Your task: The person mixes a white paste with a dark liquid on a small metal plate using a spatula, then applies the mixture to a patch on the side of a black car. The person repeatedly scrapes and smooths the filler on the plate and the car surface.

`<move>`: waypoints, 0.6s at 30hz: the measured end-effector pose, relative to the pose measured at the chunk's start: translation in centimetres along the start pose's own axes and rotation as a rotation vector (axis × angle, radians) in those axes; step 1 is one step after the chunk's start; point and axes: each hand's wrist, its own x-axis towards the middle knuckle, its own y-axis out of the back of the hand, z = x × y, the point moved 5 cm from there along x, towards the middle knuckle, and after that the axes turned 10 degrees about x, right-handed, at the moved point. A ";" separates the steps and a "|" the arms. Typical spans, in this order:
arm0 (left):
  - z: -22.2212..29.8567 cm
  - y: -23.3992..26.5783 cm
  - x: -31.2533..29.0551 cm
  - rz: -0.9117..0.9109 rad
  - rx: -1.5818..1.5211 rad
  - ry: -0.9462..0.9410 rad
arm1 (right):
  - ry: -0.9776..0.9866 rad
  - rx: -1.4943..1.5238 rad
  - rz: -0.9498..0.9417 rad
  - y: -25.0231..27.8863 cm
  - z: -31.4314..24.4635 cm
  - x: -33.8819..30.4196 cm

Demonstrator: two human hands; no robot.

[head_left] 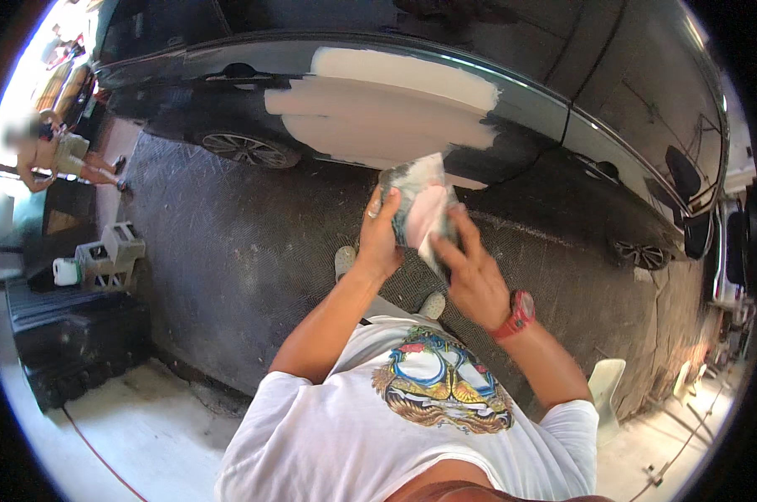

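Note:
My left hand grips a flat, smeared board in front of me, its thumb over the near edge. A pale pink mound of putty lies on the board. Close against the board's right side, my right hand has its fingers bent around something pale and flat that is blurred. Beyond both hands stands a dark car. Its side carries a broad patch of pinkish-beige filler with brushed, uneven ends. The hands and board are apart from the car in this view.
Grey concrete blocks and a white jug stand at the left, beside a black ribbed case. Another person is at the far left. A white chair is near my right elbow. Dark textured flooring lies below.

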 end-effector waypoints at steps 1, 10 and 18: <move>-1.1 -1.2 -0.7 -0.069 -0.048 -0.053 | -0.078 -0.093 0.008 0.9 3.5 -1.0; -9.7 -3.4 -3.8 0.309 -0.194 -0.179 | -0.213 0.656 -0.120 6.4 8.0 -4.8; -4.8 -0.7 -5.8 0.608 0.022 -0.475 | -0.297 0.573 -0.659 5.4 8.0 -2.1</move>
